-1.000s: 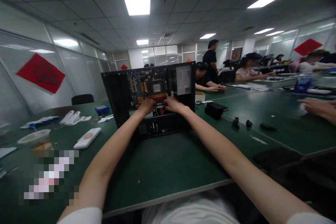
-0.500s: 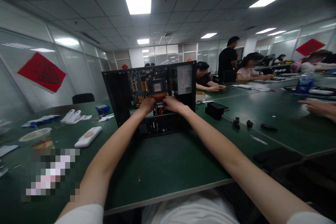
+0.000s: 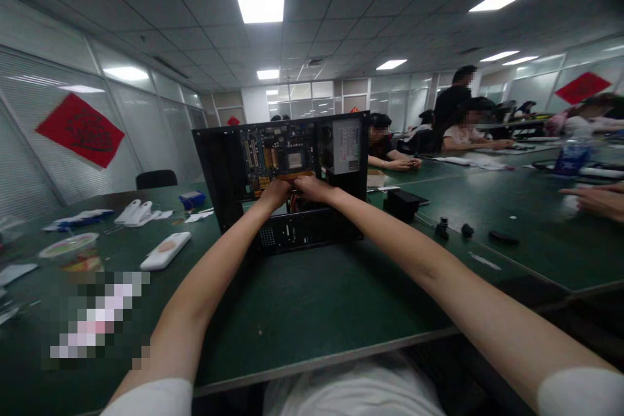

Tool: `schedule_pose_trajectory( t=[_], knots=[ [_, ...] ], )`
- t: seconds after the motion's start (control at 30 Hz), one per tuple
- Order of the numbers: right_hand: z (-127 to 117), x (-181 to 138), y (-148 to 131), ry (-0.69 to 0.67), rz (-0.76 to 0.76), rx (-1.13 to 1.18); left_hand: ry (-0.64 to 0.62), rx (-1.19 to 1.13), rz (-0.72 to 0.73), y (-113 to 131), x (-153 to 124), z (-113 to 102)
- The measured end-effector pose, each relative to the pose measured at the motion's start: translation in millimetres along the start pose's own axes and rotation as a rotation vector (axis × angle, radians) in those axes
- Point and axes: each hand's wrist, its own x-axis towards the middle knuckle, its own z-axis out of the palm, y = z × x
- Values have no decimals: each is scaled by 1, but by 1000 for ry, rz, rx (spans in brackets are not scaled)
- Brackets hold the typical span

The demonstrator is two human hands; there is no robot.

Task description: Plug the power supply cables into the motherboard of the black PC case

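Green surface (image 3: 331,305) bears an open computer case (image 3: 319,229) back from its near edge: motherboard (image 3: 280,151) and power supply (image 3: 346,146) look fitted, side uncovered. Left hand (image 3: 277,194) and right hand (image 3: 312,188) meet at the motherboard's lower edge; whether either grip is clamped cannot be told.

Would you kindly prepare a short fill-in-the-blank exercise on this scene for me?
1. The bare left hand and bare right hand reach into the open, box-shaped computer case, coloured ____.
2. The white, rounded rectangular object lies to the person's ____ of the case.
3. The flat tabletop under the case is dark ____.
4. The large diamond-shaped decoration at far left is ____.

Missing words: black; left; green; red.
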Motion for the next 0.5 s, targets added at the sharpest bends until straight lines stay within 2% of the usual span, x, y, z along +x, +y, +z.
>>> schedule_pose_trajectory(
  t=[0.2, 0.5],
  knots=[
    [3, 1, -2, -44, 92, -113, 35, -6, 17, -2, -2, 4],
    [1, 1, -5, -83, 152, -113, 111, -121, 55, -10, 3, 14]
  ],
)
